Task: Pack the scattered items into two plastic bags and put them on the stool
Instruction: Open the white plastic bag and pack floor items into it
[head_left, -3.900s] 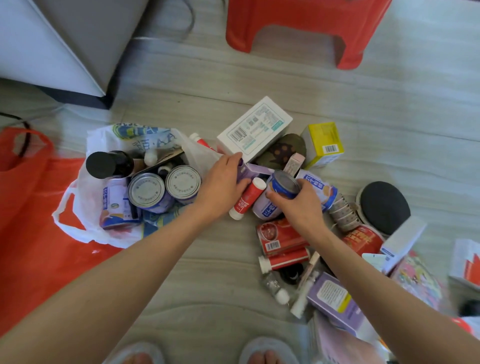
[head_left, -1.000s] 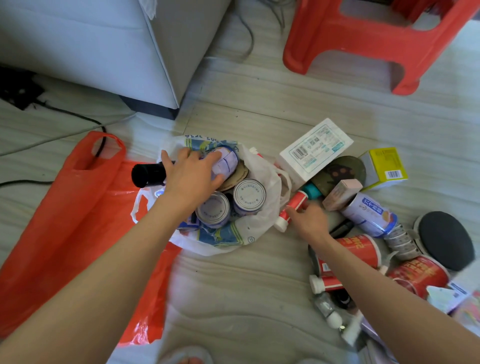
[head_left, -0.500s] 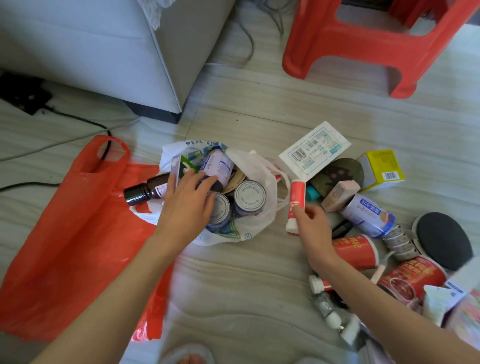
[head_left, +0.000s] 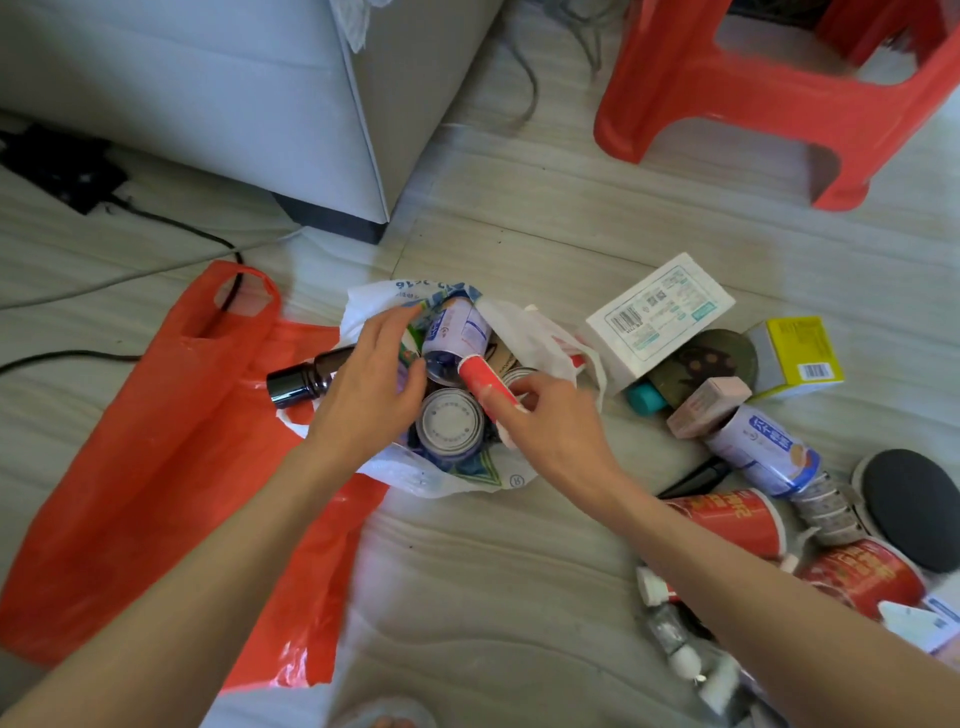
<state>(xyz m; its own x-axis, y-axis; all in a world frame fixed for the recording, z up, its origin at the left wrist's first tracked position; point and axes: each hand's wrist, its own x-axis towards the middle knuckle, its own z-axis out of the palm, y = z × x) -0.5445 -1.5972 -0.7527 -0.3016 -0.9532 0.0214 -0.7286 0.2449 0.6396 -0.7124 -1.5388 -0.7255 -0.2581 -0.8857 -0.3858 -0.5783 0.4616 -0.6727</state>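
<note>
The right hand (head_left: 550, 426) grasps a red tube (head_left: 485, 387) with a white end, pinched between thumb and fingers and tilted over the mouth of the white plastic bag (head_left: 524, 332). The left hand (head_left: 371, 384) rests at the bag's left edge, fingers spread and closed on nothing, beside a tin can (head_left: 449, 423) that stands upright inside. A blue-and-white can (head_left: 457, 332) lies tilted above the tin within the same bag, and a dark bottle (head_left: 306, 376) with a black cap protrudes from the bag's left side. The white bag lies on the floor (head_left: 519, 571), partly over a flat red plastic bag (head_left: 156, 467).

To the right, well apart from the bag, the remaining items are scattered: a white barcoded box (head_left: 660, 312), a yellow box (head_left: 800, 353), a small pink box (head_left: 709, 405), a second blue-and-white can (head_left: 761, 449) on its side, two red paper cups (head_left: 727, 519), and a black round disc (head_left: 914, 509). The red stool (head_left: 753, 88) stands at upper right, with nothing visible on it. A grey cabinet (head_left: 260, 104) occupies the upper left.
</note>
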